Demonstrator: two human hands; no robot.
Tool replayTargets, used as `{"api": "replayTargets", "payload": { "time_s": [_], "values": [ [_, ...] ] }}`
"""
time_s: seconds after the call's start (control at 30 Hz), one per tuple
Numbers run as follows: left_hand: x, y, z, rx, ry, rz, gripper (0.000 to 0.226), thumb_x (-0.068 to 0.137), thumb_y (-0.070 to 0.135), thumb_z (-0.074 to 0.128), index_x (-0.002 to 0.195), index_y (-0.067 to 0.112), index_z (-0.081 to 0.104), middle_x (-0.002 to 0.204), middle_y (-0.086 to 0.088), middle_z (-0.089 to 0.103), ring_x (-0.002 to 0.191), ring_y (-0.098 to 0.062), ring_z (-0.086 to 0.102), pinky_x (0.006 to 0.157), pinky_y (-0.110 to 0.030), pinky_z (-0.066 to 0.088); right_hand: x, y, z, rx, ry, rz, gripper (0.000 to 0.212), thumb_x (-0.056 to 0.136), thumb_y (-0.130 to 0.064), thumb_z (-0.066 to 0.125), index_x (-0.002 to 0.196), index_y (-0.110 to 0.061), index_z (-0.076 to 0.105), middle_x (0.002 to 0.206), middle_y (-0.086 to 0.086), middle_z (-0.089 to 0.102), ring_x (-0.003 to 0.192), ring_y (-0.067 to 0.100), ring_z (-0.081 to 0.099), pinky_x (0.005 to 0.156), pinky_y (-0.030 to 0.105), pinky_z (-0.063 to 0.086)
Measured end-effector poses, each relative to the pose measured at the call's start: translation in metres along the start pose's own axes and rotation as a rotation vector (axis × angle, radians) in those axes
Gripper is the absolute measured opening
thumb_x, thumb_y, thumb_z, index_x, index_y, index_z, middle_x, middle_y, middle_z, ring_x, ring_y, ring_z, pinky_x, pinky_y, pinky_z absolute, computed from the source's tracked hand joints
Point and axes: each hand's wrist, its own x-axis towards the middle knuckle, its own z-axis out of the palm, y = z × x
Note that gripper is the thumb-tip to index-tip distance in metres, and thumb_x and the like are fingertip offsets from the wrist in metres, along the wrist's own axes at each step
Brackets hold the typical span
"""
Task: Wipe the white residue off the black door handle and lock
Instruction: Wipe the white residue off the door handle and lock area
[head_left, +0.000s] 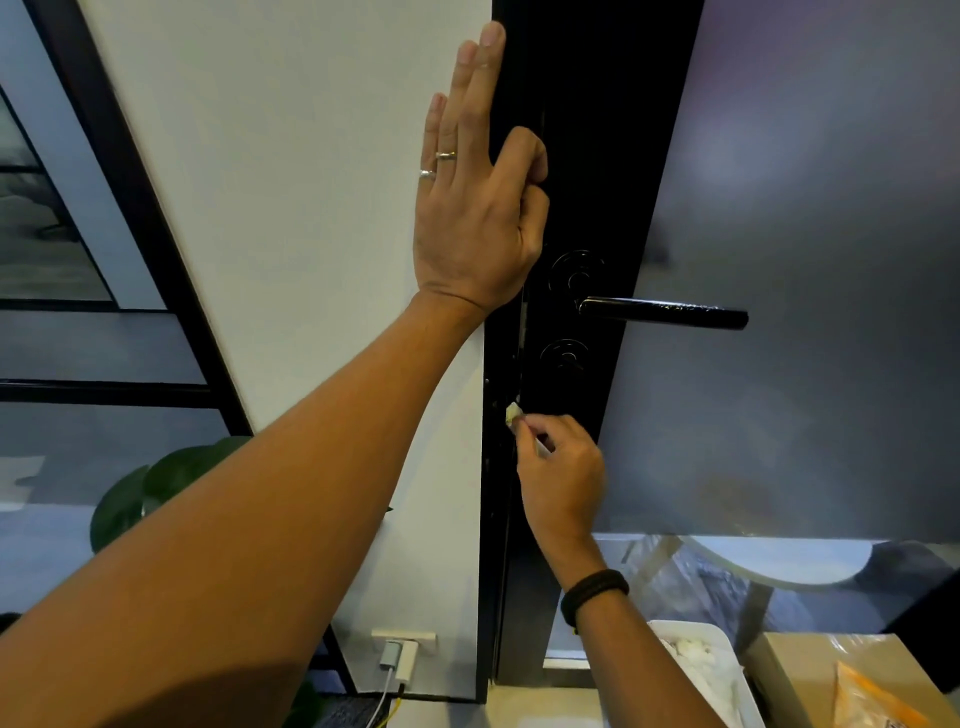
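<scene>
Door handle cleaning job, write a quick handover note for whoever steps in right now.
Left hand: raised flat against the black door frame edge above the handle, fingers extended, holding nothing visible.
Right hand: pinching a small white wipe against the frame edge, below the lock.
Door handle: horizontal, light specks remain along its top.
Lock rosette: below the handle, untouched right now.
Done: cannot tell.
Left: wipe the handle specks, check both rosettes.
</scene>
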Motion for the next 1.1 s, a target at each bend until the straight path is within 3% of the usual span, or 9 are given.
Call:
{"api": "replayTargets", "payload": {
  "time_s": [0.17,0.27,0.47,0.77,0.87,1.0,1.1],
  "values": [
    [0.000,-0.001,0.001,-0.004,-0.006,0.001,0.011,0.093,0.008,0.061,0.095,0.014,0.070,0.162,-0.030,0.043,0.155,-0.051,0.035,0.133,-0.051,0.019,0.001,0.000,-0.031,0.259,0.150,0.112,0.009,0.101,-0.015,0.068,0.102,-0.023,0.069,0.096,-0.004,0.071,0.086,0.014,0.067,0.072,0.043,0.059],
    [-0.002,0.000,0.001,-0.007,-0.010,0.003,0.011,0.093,0.007,0.061,0.096,0.013,0.070,0.162,-0.031,0.044,0.154,-0.052,0.035,0.132,-0.055,0.022,0.036,-0.003,-0.057,0.291,0.237,0.012,0.015,0.102,-0.010,0.067,0.113,-0.021,0.067,0.106,0.002,0.070,0.097,0.012,0.068,0.083,0.028,0.058],
    [-0.001,0.000,0.003,-0.006,-0.001,-0.001,0.014,0.094,0.008,0.059,0.098,0.014,0.071,0.161,-0.032,0.045,0.153,-0.055,0.036,0.130,-0.060,0.026,0.075,0.002,-0.057,0.027,0.102,-0.270,0.011,0.098,-0.003,0.072,0.107,-0.002,0.078,0.105,0.012,0.069,0.093,0.015,0.064,0.084,0.007,0.045],
    [0.000,0.000,0.003,-0.009,0.011,0.006,0.013,0.094,0.008,0.060,0.097,0.013,0.071,0.160,-0.032,0.046,0.153,-0.055,0.037,0.130,-0.059,0.026,-0.018,0.079,-0.039,-0.114,-0.099,-0.099,0.009,0.094,-0.005,0.074,0.103,-0.004,0.074,0.105,0.002,0.064,0.086,0.015,0.063,0.079,0.011,0.051],
    [0.001,-0.001,0.002,-0.006,0.003,0.000,0.013,0.094,0.009,0.059,0.097,0.014,0.071,0.161,-0.031,0.044,0.154,-0.053,0.036,0.131,-0.058,0.024,-0.018,0.074,-0.041,-0.098,-0.101,-0.047,0.012,0.095,-0.012,0.071,0.104,-0.005,0.074,0.104,0.002,0.064,0.085,0.019,0.066,0.076,0.011,0.052],
    [0.000,0.001,0.001,-0.014,-0.002,-0.003,0.013,0.095,0.008,0.059,0.097,0.013,0.071,0.161,-0.031,0.044,0.154,-0.052,0.036,0.131,-0.058,0.024,0.011,0.051,-0.046,-0.071,0.041,-0.083,0.010,0.096,-0.005,0.073,0.105,-0.003,0.074,0.103,0.005,0.066,0.088,0.010,0.060,0.079,0.006,0.048],
    [0.001,0.002,-0.001,-0.031,-0.009,0.000,0.012,0.094,0.008,0.060,0.096,0.013,0.070,0.162,-0.031,0.044,0.155,-0.052,0.036,0.131,-0.058,0.026,0.013,0.040,-0.046,-0.113,-0.042,-0.050,0.010,0.095,-0.005,0.074,0.103,-0.009,0.077,0.098,-0.002,0.065,0.080,0.010,0.061,0.073,0.002,0.046]
  ]
}}
